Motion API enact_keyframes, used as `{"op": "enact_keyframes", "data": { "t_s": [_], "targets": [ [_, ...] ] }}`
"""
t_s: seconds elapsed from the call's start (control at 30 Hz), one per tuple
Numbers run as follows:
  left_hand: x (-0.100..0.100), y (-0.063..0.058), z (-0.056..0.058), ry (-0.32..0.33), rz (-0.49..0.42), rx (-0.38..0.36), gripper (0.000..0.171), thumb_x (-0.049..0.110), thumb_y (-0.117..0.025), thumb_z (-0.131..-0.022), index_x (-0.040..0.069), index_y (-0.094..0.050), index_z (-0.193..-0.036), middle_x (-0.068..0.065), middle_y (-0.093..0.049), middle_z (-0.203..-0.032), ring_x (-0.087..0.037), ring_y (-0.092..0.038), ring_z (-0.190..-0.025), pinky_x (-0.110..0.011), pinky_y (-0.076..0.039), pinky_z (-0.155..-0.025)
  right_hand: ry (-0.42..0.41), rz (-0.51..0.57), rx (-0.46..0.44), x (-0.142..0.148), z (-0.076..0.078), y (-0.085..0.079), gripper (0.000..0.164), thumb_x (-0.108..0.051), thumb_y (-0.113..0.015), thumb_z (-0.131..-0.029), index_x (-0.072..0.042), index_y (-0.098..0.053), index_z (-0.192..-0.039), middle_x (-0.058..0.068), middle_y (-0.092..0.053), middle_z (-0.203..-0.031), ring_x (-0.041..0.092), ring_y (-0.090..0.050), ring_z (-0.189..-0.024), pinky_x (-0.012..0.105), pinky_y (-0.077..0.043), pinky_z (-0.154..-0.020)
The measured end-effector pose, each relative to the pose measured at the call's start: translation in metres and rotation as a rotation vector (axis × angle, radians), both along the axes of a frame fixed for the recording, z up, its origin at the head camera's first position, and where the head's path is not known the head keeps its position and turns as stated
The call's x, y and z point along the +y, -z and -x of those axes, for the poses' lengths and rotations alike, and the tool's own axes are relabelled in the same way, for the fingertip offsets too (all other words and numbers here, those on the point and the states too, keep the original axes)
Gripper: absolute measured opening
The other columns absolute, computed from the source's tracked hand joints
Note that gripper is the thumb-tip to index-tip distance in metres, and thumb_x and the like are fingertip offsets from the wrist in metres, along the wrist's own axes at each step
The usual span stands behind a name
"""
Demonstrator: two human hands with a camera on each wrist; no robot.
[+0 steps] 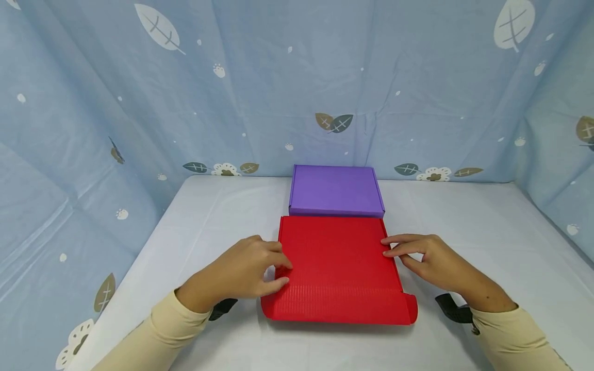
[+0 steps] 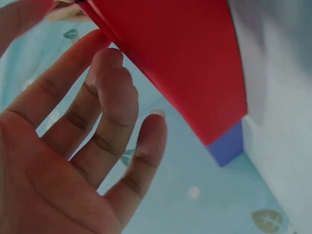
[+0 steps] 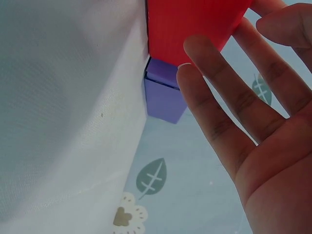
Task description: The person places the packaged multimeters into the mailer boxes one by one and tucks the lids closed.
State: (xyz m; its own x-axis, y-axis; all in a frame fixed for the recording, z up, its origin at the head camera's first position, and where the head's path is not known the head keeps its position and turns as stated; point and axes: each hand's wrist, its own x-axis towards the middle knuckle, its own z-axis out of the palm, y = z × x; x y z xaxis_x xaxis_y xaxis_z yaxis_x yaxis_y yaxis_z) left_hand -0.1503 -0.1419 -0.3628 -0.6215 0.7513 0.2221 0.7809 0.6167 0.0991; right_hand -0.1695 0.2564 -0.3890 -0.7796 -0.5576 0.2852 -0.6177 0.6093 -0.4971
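A red cardboard box (image 1: 334, 252) lies on the white table, its lid down and its ribbed front flap (image 1: 339, 306) sticking out toward me. At the box's left edge is my left hand (image 1: 243, 268), thumb and forefinger apart over the lid near the flap's fold. Its other fingers, loosely bent in the left wrist view, lie beside the box's side wall (image 2: 180, 63). My right hand (image 1: 433, 260) has its fingertips against the right edge of the lid, fingers fairly straight. The right wrist view shows that palm (image 3: 282, 180) facing the red side wall (image 3: 187, 29).
A closed purple box (image 1: 336, 190) lies directly behind the red one, near the back of the table (image 1: 223, 206). Blue curtains (image 1: 278, 77) printed with leaves and flowers hang behind and at both sides. Black straps show at both wrists.
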Motion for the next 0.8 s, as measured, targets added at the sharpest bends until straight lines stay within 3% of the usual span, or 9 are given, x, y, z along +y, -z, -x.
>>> {"op": "enact_keyframes", "data": {
  "t_s": [0.17,0.33,0.5,0.8],
  "targets": [
    [0.007,-0.003,-0.01,-0.03,0.046,-0.064,0.035,0.049,-0.08,-0.078,0.024,-0.076,-0.102,0.011,-0.066,-0.092,0.003,-0.054,-0.071,-0.03,-0.05,-0.077,0.006,-0.002,-0.014,-0.001,0.0,0.0,0.047,0.016,-0.07,-0.078,-0.017,-0.079,-0.109,0.008,-0.07,-0.124,0.033,-0.067,-0.112,0.024,-0.059,-0.075],
    [0.013,-0.002,-0.018,-0.061,0.081,-0.135,0.05,0.056,-0.083,-0.071,0.027,-0.07,-0.11,0.01,-0.059,-0.096,0.003,-0.05,-0.071,-0.03,-0.051,-0.077,0.008,0.005,-0.017,-0.001,0.0,-0.001,0.047,0.016,-0.07,-0.078,-0.017,-0.079,-0.109,0.007,-0.07,-0.125,0.033,-0.067,-0.112,0.023,-0.059,-0.075],
    [0.017,-0.001,-0.023,-0.094,0.118,-0.195,0.066,0.061,-0.085,-0.064,0.028,-0.062,-0.117,0.009,-0.056,-0.101,0.0,-0.053,-0.079,-0.032,-0.053,-0.081,-0.009,0.009,-0.008,-0.001,0.0,-0.001,0.046,0.016,-0.07,-0.078,-0.017,-0.079,-0.11,0.009,-0.07,-0.124,0.033,-0.067,-0.112,0.023,-0.059,-0.074],
    [0.018,-0.002,-0.027,-0.1,0.16,-0.151,0.076,0.059,-0.091,-0.057,0.028,-0.06,-0.12,0.008,-0.053,-0.1,-0.002,-0.053,-0.075,-0.032,-0.052,-0.078,-0.006,0.013,-0.006,-0.001,-0.001,-0.001,0.046,0.017,-0.07,-0.078,-0.016,-0.079,-0.109,0.008,-0.071,-0.124,0.033,-0.067,-0.111,0.022,-0.059,-0.074]
  ]
}}
